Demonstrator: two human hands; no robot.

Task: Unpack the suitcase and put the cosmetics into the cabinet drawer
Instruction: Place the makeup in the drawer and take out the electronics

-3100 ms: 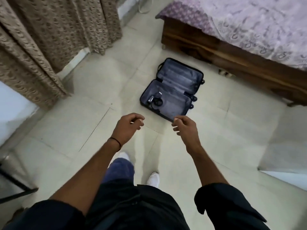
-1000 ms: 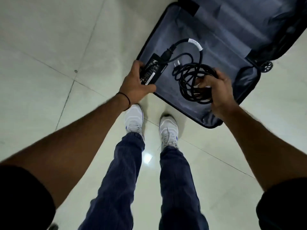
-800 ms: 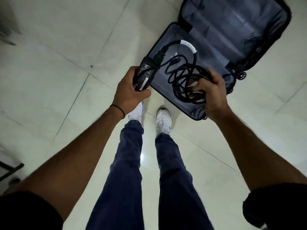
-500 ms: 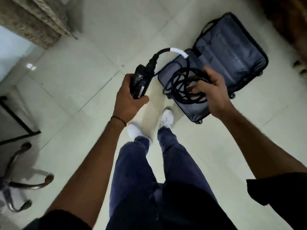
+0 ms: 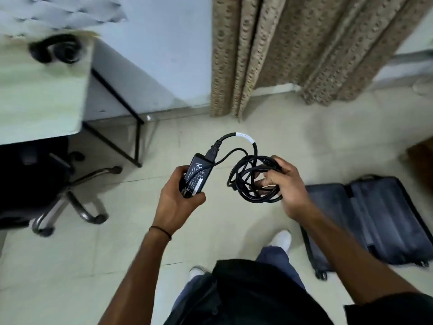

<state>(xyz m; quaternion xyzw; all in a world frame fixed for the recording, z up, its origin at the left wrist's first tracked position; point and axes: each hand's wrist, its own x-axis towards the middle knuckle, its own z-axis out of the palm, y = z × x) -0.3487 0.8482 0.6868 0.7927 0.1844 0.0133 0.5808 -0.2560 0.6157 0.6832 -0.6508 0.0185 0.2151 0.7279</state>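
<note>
Carrying adapter and cable, hands left suitcase.

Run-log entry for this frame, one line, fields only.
left hand: grips power adapter | right hand: holds coiled cable | suitcase: open on floor, to person's right
</note>
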